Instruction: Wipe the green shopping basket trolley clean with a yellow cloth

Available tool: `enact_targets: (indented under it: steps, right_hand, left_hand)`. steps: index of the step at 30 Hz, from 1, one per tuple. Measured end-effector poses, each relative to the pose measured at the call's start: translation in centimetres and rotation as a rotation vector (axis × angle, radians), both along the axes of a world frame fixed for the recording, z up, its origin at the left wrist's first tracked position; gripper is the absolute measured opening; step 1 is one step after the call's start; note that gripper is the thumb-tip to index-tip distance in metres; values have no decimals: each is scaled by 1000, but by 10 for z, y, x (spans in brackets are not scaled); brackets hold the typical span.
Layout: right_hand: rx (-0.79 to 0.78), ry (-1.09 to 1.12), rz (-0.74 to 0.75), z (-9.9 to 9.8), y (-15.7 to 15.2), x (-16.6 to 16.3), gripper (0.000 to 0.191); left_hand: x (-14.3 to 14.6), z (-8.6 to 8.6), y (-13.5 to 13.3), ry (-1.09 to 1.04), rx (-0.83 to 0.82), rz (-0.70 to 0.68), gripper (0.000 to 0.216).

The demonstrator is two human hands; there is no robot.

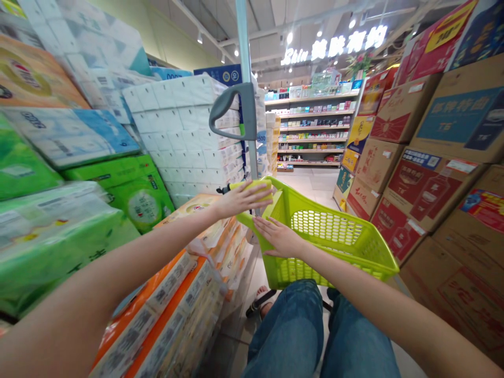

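A lime-green plastic shopping cart (pixel 328 207) with perforated sides stands in front of my knees, turned at an angle. My left hand (pixel 246 199) lies across the yellow-green bar (pixel 252 185) at its near left end, fingers stretched out. Below and to the right, my right hand (pixel 280 239) rests flat against the cart's end wall, with straight fingers pointing toward the left hand. Neither hand is wrapped around anything. A metal pole (pixel 244 47) with a grey loop handle (pixel 248 113) rises just behind the left hand.
Stacked tissue packs (pixel 181 121) and green packages (pixel 118 189) line the left side, with orange-edged packs (pixel 173 294) low beside my left arm. Cardboard cartons (pixel 417 184) form a wall on the right. Stocked shelves (pixel 315 126) stand beyond the tiled aisle (pixel 311 181).
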State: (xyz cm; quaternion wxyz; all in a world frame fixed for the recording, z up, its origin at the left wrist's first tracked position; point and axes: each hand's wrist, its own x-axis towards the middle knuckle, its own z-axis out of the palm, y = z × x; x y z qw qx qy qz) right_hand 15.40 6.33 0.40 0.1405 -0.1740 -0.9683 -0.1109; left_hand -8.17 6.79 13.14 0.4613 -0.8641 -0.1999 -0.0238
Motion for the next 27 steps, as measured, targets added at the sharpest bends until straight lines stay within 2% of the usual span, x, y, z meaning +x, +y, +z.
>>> enact_targets:
  steps: [2, 3, 5, 6, 8, 13, 15, 16, 19, 23, 27]
  right_hand:
    - [-7, -13, -16, -1, 0, 0, 96]
    - [-7, -19, -19, 0, 0, 1, 96]
    - [4, -24, -8, 2, 0, 2, 96]
    - [12, -25, 1, 3, 0, 2, 96]
    - [18, -23, 10, 6, 0, 3, 98]
    - [-3, -25, 6, 6, -2, 2, 101]
    - [-6, -19, 4, 6, -2, 1, 101]
    - [-7, -16, 3, 6, -2, 1, 101]
    - [-10, -15, 5, 6, -2, 2, 100]
    - [-20, -15, 10, 6, -2, 2, 98]
    - [-17, -3, 1, 4, -3, 1, 98]
  left_hand:
    - [-2, -22, -6, 82, -82, -97, 66]
    - [-2, -28, -8, 89, -84, -101, 64]
    - [-1, -24, -6, 99, -84, -117, 64]
    - [-1, -16, -4, 97, -70, -109, 65]
    - [0, 12, 1, 71, -19, -67, 70]
    - [6, 101, 7, -102, 118, 83, 82]
    - [8, 123, 7, -156, 117, 78, 84]
    - [10, 128, 7, -173, 112, 67, 85]
    - [12, 123, 11, -245, 124, 25, 85]
    - [13, 96, 19, -340, 166, 9, 81]
    - [11, 64, 16, -308, 115, 15, 74]
